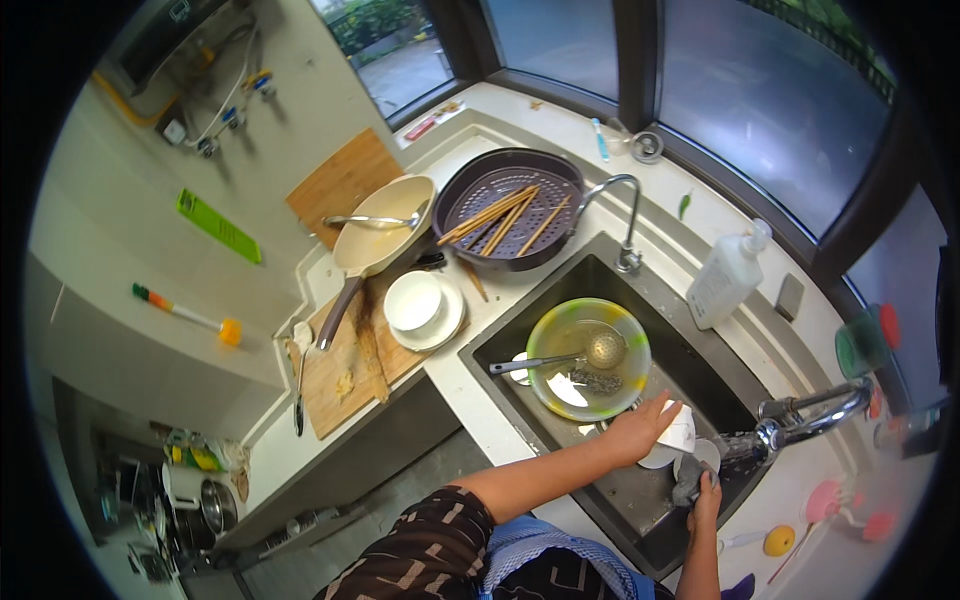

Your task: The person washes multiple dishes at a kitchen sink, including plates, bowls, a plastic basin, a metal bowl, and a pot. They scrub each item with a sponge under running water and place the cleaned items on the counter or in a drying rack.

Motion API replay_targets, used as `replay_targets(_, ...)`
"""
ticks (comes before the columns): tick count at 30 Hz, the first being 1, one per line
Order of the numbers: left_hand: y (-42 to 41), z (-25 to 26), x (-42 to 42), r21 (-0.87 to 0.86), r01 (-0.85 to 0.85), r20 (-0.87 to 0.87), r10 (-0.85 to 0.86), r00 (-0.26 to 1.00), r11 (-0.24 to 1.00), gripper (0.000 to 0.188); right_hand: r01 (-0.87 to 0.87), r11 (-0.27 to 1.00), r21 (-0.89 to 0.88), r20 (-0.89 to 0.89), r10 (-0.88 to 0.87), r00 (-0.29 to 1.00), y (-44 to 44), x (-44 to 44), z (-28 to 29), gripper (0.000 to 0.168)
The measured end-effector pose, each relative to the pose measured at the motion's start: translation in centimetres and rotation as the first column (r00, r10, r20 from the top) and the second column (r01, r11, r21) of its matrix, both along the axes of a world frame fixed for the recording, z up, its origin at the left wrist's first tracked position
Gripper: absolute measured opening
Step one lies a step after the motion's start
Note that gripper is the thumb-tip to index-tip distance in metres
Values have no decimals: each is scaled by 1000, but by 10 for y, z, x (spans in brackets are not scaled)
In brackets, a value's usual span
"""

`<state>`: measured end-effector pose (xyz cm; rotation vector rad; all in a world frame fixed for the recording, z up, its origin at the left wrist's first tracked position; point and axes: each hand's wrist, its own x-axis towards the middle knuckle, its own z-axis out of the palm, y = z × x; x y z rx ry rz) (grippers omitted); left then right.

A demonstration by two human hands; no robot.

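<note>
In the sink [619,487], my left hand [641,433] is at a white dish [678,429], gripping its side with the fingers stretched along it. My right hand [706,499] grips a wet grey cloth [685,486]. The cloth lies against a small white bowl [707,451], right under the running water of the chrome faucet [817,424]. Part of another white dish [655,456] shows below my left hand. Beside it a yellow-green basin [534,390] holds cloudy water, a perforated skimmer [604,349] and a dark scrubber [598,381].
Left of the sink, a steamer tray [450,191] carries several chopsticks. A cream pan [382,217] with a ladle rests behind a white bowl [413,300] on a plate [448,322]. A soap bottle [726,277] and a thin faucet [630,225] line the sink's far side.
</note>
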<state>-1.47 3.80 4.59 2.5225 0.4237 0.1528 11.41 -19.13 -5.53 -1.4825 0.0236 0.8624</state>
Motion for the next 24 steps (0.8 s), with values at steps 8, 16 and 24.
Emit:
replay_targets(8,117,3,-106,-327,-659,225,734,641,677,53,-195,977,-84,163,206,965,19,-1,-25,39)
replay_targets(16,267,53,-306,-781,-601,27,971,238,169,25,-134,870,-475,539,408,737,57,-8,-62,34)
replay_targets(24,327,31,-324,-769,-639,-168,965,199,-2,33,-270,546,-793,467,830,305,87,-40,-95,32)
